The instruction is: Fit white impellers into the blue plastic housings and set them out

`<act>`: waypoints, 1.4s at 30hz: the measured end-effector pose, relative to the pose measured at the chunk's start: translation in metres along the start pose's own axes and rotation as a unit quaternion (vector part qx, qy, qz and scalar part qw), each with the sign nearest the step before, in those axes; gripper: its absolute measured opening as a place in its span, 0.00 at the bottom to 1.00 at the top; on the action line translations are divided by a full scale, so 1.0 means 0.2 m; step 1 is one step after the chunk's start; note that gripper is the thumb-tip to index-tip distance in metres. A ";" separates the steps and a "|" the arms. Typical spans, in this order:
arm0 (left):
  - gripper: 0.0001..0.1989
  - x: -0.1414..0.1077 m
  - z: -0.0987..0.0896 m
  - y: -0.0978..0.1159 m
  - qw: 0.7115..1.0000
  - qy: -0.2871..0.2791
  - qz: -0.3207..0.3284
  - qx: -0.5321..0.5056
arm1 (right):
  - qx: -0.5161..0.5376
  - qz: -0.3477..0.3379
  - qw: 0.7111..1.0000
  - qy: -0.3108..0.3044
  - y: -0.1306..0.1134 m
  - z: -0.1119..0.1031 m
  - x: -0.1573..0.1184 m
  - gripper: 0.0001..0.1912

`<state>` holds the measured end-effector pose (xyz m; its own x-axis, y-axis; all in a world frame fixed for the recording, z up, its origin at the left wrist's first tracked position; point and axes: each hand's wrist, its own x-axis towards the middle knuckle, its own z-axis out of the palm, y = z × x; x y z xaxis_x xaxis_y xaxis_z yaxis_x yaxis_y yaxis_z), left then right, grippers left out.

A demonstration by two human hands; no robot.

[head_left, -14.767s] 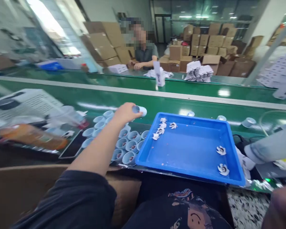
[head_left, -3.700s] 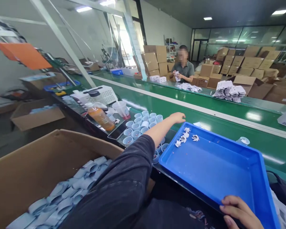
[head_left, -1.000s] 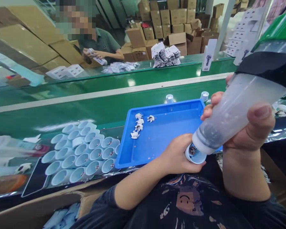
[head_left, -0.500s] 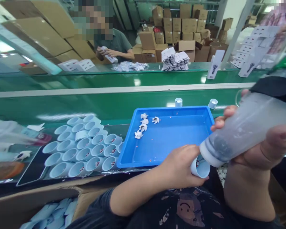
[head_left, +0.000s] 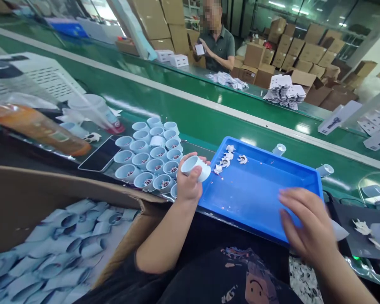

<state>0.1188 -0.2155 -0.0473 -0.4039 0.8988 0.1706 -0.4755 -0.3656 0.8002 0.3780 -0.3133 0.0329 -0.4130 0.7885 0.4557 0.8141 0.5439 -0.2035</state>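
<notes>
In my left hand [head_left: 190,179] is a light-blue plastic cup-like housing [head_left: 194,168], fingers wrapped round it and its opening tilted toward me. It is held between the rows of similar blue housings [head_left: 141,159] and the blue tray [head_left: 256,202]. Red and white bits show inside several of the standing housings. My right hand [head_left: 307,223], slightly smeared by motion, is over the tray's right end with fingers stretched and thumb apart, holding nothing I can see. A white pointed thing [head_left: 339,231] shows partly behind it. Several small white fan wheels [head_left: 225,160] lie at the tray's left.
A cardboard box [head_left: 126,249] full of blue housings stands at lower left. Beside the rows are a phone [head_left: 99,154] and an orange drink bottle [head_left: 41,128]. Two housings [head_left: 279,149] sit beyond the tray on the green belt [head_left: 190,114]. A person [head_left: 220,46] works across it.
My right hand has let go of the cloudy, bottle-like cylinder. My left hand has carried its blue housing left, toward the rows. The view has turned left, showing more of the cardboard box.
</notes>
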 end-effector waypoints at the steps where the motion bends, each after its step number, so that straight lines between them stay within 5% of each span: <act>1: 0.29 0.00 0.01 0.00 1.000 0.005 -0.003 -0.020 | -0.025 -0.015 0.997 -0.065 0.01 0.08 0.11 0.13; 4: 0.29 -0.01 0.03 0.00 0.998 0.016 -0.010 -0.063 | -0.100 -0.031 0.967 -0.234 0.07 0.36 0.47 0.18; 9: 0.29 -0.01 0.02 -0.01 0.995 -0.009 -0.044 -0.087 | -0.162 -0.027 0.925 -0.343 0.15 0.71 0.86 0.14; 13: 0.29 -0.03 0.03 -0.02 0.993 -0.052 -0.065 -0.087 | -0.183 0.010 0.905 -0.384 0.15 0.70 0.80 0.12; 19: 0.31 -0.04 0.02 -0.03 0.987 -0.109 -0.095 -0.072 | -0.144 0.094 0.878 -0.446 0.09 0.47 0.38 0.08; 25: 0.33 -0.06 0.00 -0.04 0.992 -0.107 -0.072 -0.001 | -0.068 0.238 0.890 -0.383 0.06 0.34 0.11 0.05; 28: 0.26 -0.09 -0.03 0.02 0.974 -0.193 -0.022 0.117 | 0.058 0.271 0.914 -0.297 0.05 0.27 0.07 0.10; 34: 0.28 -0.25 0.02 0.14 0.836 -0.411 0.074 0.355 | 0.352 0.254 0.889 -0.146 -0.05 0.21 0.01 0.34; 38: 0.26 -0.34 0.10 0.14 0.771 -0.457 0.151 0.418 | 0.393 0.223 0.889 -0.078 -0.15 0.17 0.01 0.23; 42: 0.16 -0.37 0.13 0.10 0.737 -0.455 0.250 0.434 | 0.288 0.150 0.944 -0.060 -0.22 0.14 0.04 0.06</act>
<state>0.1590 -0.2828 -0.0290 0.5195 0.6392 0.5670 0.3927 -0.7680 0.5060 0.3268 -0.3234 0.0213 -0.2711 0.9399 0.2076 0.5592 0.3293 -0.7608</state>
